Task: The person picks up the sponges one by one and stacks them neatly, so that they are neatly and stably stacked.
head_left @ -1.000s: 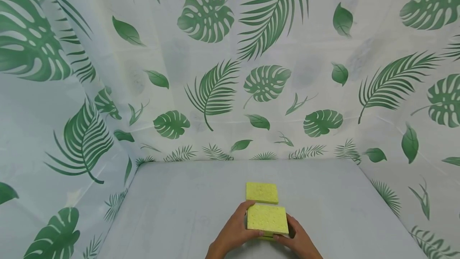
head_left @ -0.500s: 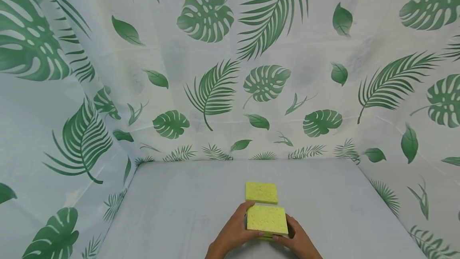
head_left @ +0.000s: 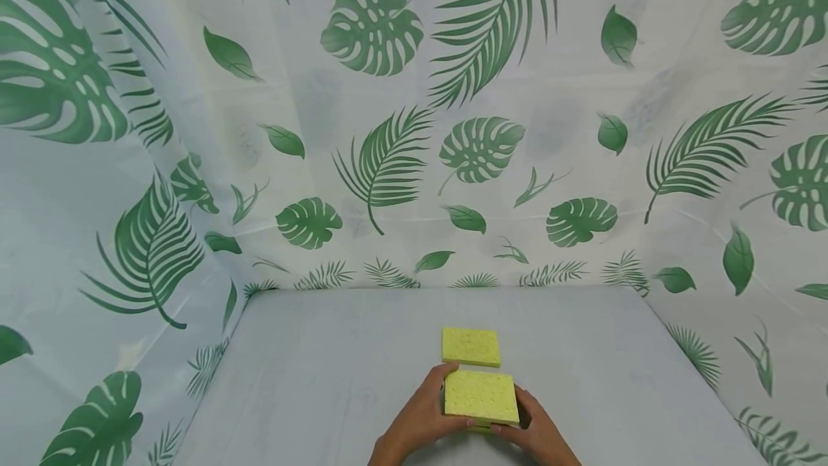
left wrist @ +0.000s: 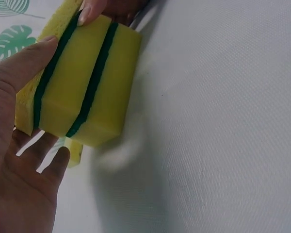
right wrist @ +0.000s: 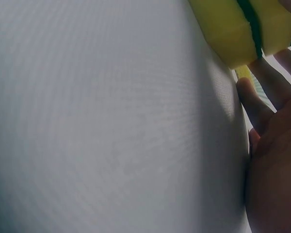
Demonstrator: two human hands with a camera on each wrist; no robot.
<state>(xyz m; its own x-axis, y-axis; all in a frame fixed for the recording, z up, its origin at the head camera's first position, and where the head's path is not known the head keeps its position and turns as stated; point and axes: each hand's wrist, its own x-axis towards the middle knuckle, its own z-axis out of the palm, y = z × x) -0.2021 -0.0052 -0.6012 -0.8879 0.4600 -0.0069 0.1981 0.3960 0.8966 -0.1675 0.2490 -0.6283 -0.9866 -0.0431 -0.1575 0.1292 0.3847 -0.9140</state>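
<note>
A stack of yellow sponges with dark green scouring layers is between both hands near the front of the table. My left hand grips its left side, thumb on the near face and fingers around the far left. On the right side, my right hand holds it the same way, thumb at the near face. The left wrist view shows the sponge stack as three yellow layers split by two green bands. Just behind lies a single yellow sponge, flat on the table. Whether the stack touches the table is unclear.
The pale grey table spreads out around the hands. White cloth with green leaf prints hangs as a back wall, a left wall and a right wall.
</note>
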